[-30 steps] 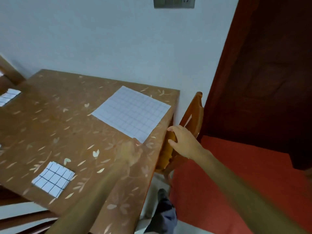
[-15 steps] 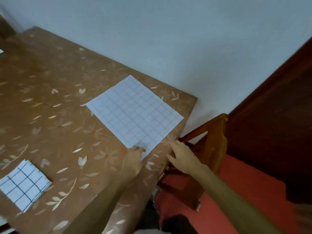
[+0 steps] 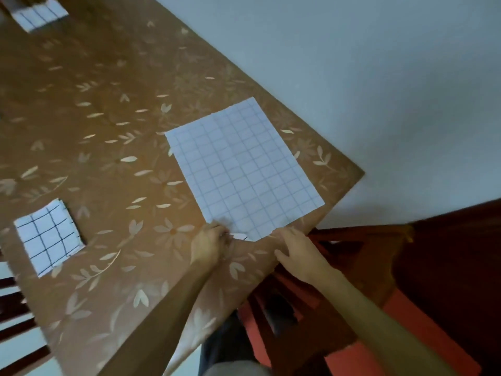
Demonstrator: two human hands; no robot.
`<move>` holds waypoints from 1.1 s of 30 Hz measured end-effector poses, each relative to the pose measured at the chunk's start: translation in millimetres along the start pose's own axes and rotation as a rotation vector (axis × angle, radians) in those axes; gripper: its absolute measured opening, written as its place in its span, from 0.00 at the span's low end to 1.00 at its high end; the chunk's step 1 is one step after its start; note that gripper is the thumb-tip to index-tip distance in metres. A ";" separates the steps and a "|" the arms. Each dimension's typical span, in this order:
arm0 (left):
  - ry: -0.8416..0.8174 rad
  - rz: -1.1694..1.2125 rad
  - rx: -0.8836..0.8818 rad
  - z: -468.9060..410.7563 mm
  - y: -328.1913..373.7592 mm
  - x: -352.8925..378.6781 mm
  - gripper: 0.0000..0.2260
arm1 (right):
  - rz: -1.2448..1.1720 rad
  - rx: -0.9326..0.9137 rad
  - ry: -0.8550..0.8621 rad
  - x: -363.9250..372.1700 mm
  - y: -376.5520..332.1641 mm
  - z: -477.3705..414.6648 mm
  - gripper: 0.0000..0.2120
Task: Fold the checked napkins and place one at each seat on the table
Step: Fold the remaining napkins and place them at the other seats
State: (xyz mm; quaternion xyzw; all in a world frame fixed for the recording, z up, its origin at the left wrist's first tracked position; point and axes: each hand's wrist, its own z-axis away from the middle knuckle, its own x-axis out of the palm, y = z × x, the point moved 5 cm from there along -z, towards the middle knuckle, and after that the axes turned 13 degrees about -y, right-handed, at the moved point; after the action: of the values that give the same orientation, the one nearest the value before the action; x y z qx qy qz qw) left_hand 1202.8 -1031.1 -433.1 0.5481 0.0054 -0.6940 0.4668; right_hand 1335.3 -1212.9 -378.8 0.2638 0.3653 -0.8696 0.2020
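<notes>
At the far left, a folded napkin (image 3: 48, 237) is lying on the table (image 3: 113, 158) close to its left edge. A second folded napkin (image 3: 38, 14) is sitting at the top-left corner of the view, and both seem to be marking seats already served. The slats of a dark chair (image 3: 13, 302) are showing just below the nearer one.

Moving right, the unfolded napkin (image 3: 244, 169) is lying flat by the table's right corner, well apart from the folded two, with its grid looking faint (probably the underside is facing up). The left hand (image 3: 208, 245) is curling over its near corner, fingers and thumb apparently pinching that corner, which is lifting slightly off the wood. The right hand (image 3: 298, 253) is resting just beside it at the table's edge, fingers fairly straight and together. Their tips are at the napkin's near edge, though blur is hiding whether they are touching it.

By my reading, the first fold of this napkin is only beginning. The next move is calling for the near edge to be carried over to the far one and the corners lined up, with the right hand either taking the other near corner or pinning the sheet.

A wooden chair (image 3: 360, 232) is standing tight against the table under the right arm, and the wall (image 3: 379, 77) is closing in behind. The napkin is sitting near the table's edge, so a careless pull could drag it off.
</notes>
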 end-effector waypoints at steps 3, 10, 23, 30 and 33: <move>0.018 0.129 -0.032 10.6 17.5 -0.7 0.08 | 0.041 -0.034 -0.027 -18.3 9.1 -7.3 0.27; 0.144 0.394 -0.037 50.0 55.3 -35.5 0.12 | 0.152 -0.143 -0.009 -61.2 19.3 -30.5 0.31; 0.534 0.648 -0.049 90.9 71.8 -158.1 0.14 | -0.007 -0.213 0.152 -183.7 23.2 -35.3 0.11; 0.714 0.663 0.116 110.4 107.0 -246.3 0.08 | -0.302 -0.532 0.221 -281.2 -41.6 12.2 0.06; 0.684 0.609 0.254 119.3 143.3 -285.3 0.06 | -0.389 -0.682 0.250 -312.2 -76.2 38.8 0.05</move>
State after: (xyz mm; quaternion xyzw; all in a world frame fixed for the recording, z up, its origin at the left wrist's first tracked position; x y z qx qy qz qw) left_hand 1195.9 -990.7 -94.7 0.7746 -0.0869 -0.3005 0.5497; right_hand 1525.0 -1142.5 -126.1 0.2113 0.6974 -0.6819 0.0638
